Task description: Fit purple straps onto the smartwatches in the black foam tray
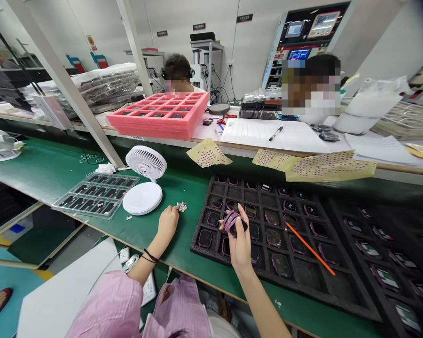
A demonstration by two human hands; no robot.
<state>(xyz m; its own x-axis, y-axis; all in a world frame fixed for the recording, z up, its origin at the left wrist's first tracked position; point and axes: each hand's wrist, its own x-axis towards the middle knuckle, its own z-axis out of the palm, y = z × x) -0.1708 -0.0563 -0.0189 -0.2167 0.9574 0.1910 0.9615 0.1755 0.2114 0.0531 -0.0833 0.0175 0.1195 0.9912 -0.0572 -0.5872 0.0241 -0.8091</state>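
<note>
My right hand (241, 241) is raised over the black foam tray (312, 277), its fingers wrapped round a purple-framed smartwatch case (230, 220); it may be more than one stacked together. My left hand (168, 223) rests on the green bench with its fingertips pressed together at a small pile of pale paper-like bits (182, 206). Whatever lies between those fingertips is too small to make out. Many similar watch cases (273, 238) sit in the tray's compartments. An orange stick (310, 249) lies slanted across the tray.
A white desk fan (143, 199) stands left of my left hand, beside a clear plastic tray (110, 212) of black parts. A second foam tray (341, 218) of watches lies at the right. Pink foam trays (155, 129) and sheets of dotted yellow paper (331, 166) are on the shelf; two people sit behind.
</note>
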